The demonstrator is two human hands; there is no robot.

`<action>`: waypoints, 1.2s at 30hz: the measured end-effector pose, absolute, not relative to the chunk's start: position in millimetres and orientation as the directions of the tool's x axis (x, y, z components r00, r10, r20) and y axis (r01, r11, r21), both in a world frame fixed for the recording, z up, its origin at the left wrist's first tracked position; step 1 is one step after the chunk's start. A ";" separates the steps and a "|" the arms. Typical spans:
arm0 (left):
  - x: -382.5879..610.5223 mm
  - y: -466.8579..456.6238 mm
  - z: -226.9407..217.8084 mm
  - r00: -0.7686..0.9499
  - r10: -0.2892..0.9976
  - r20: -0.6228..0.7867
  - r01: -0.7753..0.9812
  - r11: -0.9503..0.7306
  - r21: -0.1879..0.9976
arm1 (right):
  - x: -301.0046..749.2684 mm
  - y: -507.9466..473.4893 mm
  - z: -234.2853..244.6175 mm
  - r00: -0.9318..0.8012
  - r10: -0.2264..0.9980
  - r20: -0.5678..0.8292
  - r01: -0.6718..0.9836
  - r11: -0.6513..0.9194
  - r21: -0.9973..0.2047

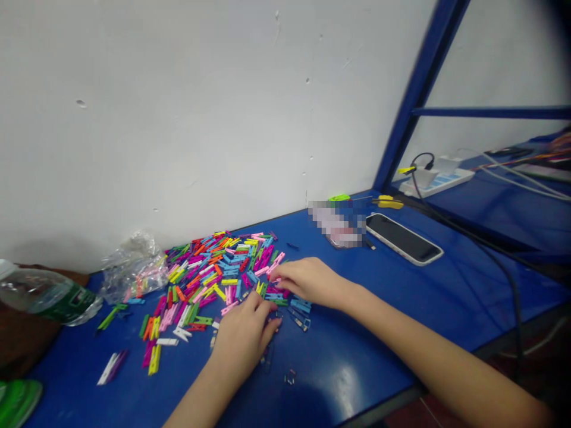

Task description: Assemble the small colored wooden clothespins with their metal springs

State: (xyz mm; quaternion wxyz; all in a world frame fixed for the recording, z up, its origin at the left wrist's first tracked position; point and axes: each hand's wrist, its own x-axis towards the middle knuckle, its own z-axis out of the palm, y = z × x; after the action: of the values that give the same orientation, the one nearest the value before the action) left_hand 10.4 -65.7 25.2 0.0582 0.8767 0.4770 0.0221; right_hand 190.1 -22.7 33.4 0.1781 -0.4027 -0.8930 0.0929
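A heap of small wooden clothespins (pixel 218 276) in pink, yellow, blue, green and orange covers the middle of the blue table (pixel 352 356). My left hand (pixel 241 336) rests at the heap's near edge, fingers curled down, and whatever they touch is hidden. My right hand (pixel 307 282) lies across the heap's right side, its fingertips on the pins, close to my left hand. Small metal clothespin springs (pixel 298 321) lie just past my left fingers. Another metal spring (pixel 290 376) sits apart on the bare table.
A crumpled plastic bag (pixel 134 267) and a water bottle (pixel 44 294) lie at the left. A phone (pixel 401 238), a pixelated object (pixel 336 223) and a yellow-handled tool (pixel 388 202) stand by the wall. A power strip (pixel 437 181) and cables lie at the right.
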 end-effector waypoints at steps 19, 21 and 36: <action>7.3 -61.2 24.6 0.381 0.917 -0.115 0.671 -0.189 0.716 | 187.4 -24.1 33.3 -0.501 0.779 0.376 0.506 0.616 -0.603; 6.4 -58.0 26.8 0.361 0.912 -0.193 0.497 -0.014 0.867 | 186.4 -24.0 34.8 -0.502 0.807 0.310 0.344 0.515 -0.785; 4.3 -54.2 28.2 0.277 0.915 -0.292 0.040 0.293 0.955 | 179.3 -25.8 36.8 -0.507 0.860 0.047 -0.130 -0.023 -0.991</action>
State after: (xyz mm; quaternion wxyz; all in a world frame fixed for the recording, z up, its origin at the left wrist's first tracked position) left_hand 4.3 -54.2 28.2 0.6353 0.4847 0.4928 0.3443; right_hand 179.3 -25.8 36.8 0.3851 -0.3130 -0.5833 0.6430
